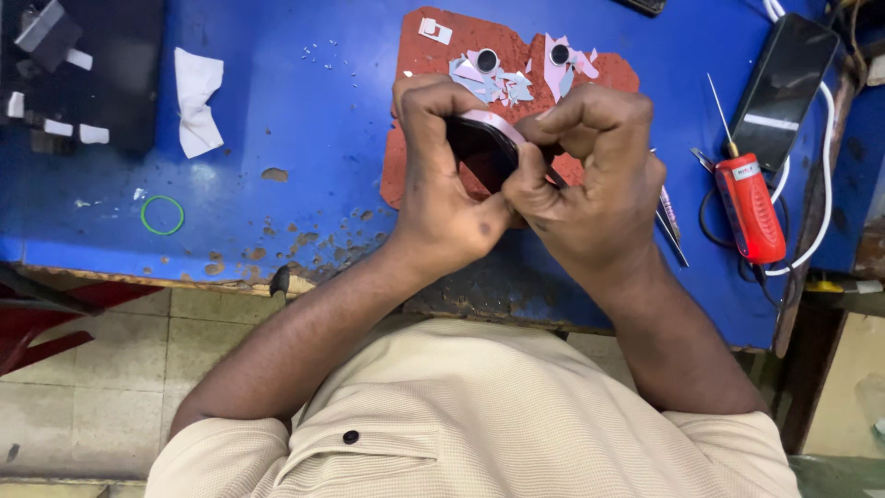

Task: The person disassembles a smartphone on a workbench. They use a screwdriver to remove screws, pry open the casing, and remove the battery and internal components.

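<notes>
1. Dark glass and a pink rim mark the slim, rounded-corner phone [486,148], held on edge above the red-brown rubber mat [419,166] on the blue tabletop [277,92].
2. Left hand [442,180] clasps its left side; right hand [581,175] pinches the right edge.
3. Judged step: prying or pressing at the edge seam.
4. Next calls for steady, even fingertip pressure; the red-handled screwdriver [749,205] lies near.

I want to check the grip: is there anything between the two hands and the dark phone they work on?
Nothing visible. The left hand and the right hand both grip the dark phone directly, above the red mat. The paper scraps lie on the mat beyond the hands, not between them and the phone.
</notes>
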`<state>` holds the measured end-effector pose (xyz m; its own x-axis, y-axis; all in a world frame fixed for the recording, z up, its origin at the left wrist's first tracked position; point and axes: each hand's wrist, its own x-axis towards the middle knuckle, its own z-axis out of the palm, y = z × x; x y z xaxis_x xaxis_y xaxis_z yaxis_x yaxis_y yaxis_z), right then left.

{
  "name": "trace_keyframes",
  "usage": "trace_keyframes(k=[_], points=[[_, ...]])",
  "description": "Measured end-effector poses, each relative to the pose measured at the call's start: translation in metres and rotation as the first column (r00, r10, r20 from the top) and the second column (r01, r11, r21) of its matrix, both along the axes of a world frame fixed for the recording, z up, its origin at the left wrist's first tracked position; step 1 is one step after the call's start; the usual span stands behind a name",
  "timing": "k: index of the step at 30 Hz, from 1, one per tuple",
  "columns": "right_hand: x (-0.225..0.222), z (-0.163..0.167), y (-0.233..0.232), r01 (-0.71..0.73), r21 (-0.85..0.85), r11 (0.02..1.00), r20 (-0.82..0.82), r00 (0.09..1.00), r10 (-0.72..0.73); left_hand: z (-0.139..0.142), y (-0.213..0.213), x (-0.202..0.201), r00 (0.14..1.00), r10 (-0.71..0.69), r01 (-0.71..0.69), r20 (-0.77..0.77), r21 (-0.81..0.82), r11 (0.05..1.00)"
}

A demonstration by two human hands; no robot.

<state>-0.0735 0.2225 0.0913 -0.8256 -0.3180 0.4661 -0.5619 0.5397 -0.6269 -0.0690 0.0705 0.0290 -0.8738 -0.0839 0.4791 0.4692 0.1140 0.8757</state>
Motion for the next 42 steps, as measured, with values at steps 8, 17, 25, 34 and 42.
trace_keyframes(k=[8,17,25,34,42], points=[[0.004,0.016,0.004,0.003,-0.096,0.995,-0.025,1.000,-0.006,0.017,0.011,0.003,0.995,-0.001,-0.002,-0.095,-0.031,1.000],[0.012,0.020,0.023,-0.040,-0.162,0.986,0.018,0.999,0.044,0.024,0.002,-0.003,0.948,-0.032,-0.051,-0.316,-0.253,0.966],[0.016,0.033,0.030,-0.028,0.069,0.997,0.054,0.998,0.024,0.021,-0.013,-0.003,0.935,-0.144,0.040,-0.323,-0.308,0.951],[0.012,0.055,0.026,-0.043,0.196,0.980,-0.004,0.999,0.045,0.025,0.008,0.000,0.978,-0.053,-0.011,-0.200,-0.306,0.952],[0.002,0.057,0.022,-0.035,0.266,0.963,-0.124,0.990,0.071,0.020,0.017,-0.001,0.963,-0.083,-0.012,-0.258,-0.347,0.938]])
